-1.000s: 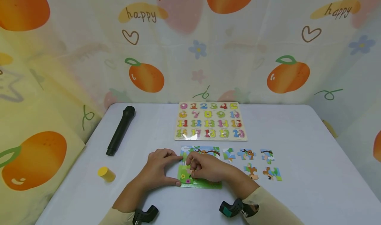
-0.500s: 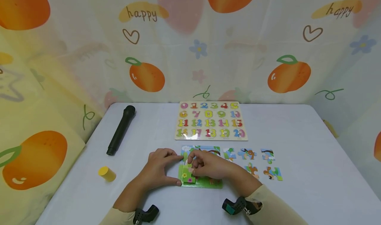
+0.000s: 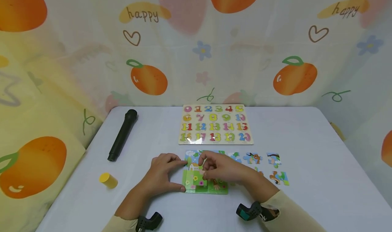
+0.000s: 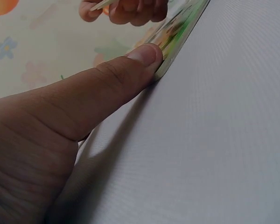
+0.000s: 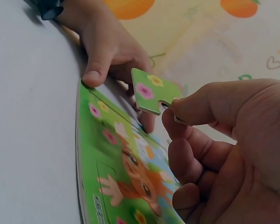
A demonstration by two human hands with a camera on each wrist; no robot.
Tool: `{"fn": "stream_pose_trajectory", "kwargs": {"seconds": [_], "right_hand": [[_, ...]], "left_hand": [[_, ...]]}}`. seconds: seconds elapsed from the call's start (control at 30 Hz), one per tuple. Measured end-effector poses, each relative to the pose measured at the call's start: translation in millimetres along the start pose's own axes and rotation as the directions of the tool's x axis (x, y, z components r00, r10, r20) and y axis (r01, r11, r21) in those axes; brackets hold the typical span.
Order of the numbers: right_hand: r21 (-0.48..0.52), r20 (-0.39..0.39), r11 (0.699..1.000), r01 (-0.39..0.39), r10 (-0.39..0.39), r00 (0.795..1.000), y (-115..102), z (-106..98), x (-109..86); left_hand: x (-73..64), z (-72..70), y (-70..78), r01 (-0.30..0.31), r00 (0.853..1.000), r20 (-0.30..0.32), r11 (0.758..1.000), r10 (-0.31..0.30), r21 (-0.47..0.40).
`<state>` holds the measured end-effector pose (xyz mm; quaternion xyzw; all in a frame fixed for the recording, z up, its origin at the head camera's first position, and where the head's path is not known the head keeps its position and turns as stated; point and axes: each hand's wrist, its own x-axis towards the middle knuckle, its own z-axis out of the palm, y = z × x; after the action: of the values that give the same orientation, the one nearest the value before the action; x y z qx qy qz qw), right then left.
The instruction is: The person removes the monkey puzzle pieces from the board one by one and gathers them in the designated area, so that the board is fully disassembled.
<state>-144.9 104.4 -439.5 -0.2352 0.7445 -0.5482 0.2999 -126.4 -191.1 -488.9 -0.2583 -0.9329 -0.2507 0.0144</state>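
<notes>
Between thumb and index finger my right hand point(image 5: 214, 135) pinches a green puzzle piece point(image 5: 149, 91) with a pink and a yellow flower, lifted above the puzzle board point(image 5: 102, 154). The board carries a printed animal picture on green. In the head view the right hand point(image 3: 225, 167) covers the board's upper middle. My left hand point(image 3: 162, 174) rests at the board's left edge, its thumb on the near corner and its index finger farther up. In the left wrist view the left thumb point(image 4: 112, 84) touches the board's corner, fingers mostly hidden.
Several loose puzzle pieces point(image 3: 252, 158) lie right of the board. Behind it is a wooden number board point(image 3: 215, 124). A black microphone-shaped stick point(image 3: 123, 135) and a yellow cylinder point(image 3: 108, 180) lie on the left. A printed cloth point(image 3: 183, 55) hangs behind the white table point(image 3: 306, 140).
My right hand has moved slightly right and up with the green puzzle piece, uncovering more of the board's left part. The left hand has stayed in place.
</notes>
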Motion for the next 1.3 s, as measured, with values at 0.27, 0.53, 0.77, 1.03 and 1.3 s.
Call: {"fn": "stream_pose_trajectory", "kwargs": {"seconds": [0.27, 0.53, 0.77, 1.03, 1.3], "right_hand": [[-0.095, -0.059, 0.995, 0.035, -0.04, 0.997, 6.2, -13.1, -22.9], [-0.157, -0.118, 0.988, -0.01, -0.008, 0.993, 16.1, -24.5, -51.6], [-0.19, -0.15, 0.981, -0.035, 0.007, 0.989, 20.8, -30.9, -73.5], [-0.26, -0.163, 0.965, -0.034, -0.009, 0.987, 31.8, -33.3, -98.7], [-0.34, -0.18, 0.939, -0.056, -0.007, 0.984, 42.6, -30.4, -114.7]], "left_hand": [[-0.2, 0.1, 0.7, 0.015, 1.0, 0.006, 1.0, -0.015, 0.004], [0.4, 0.0, 0.5, 0.015, 1.0, -0.001, 1.0, -0.015, 0.013], [-0.1, 0.2, 1.8, 0.025, 1.0, 0.003, 1.0, -0.025, 0.012], [0.1, 1.0, 1.3, 0.021, 1.0, 0.004, 1.0, -0.021, 0.011], [0.8, 2.2, -0.4, 0.021, 1.0, 0.001, 1.0, -0.021, 0.022]]}}
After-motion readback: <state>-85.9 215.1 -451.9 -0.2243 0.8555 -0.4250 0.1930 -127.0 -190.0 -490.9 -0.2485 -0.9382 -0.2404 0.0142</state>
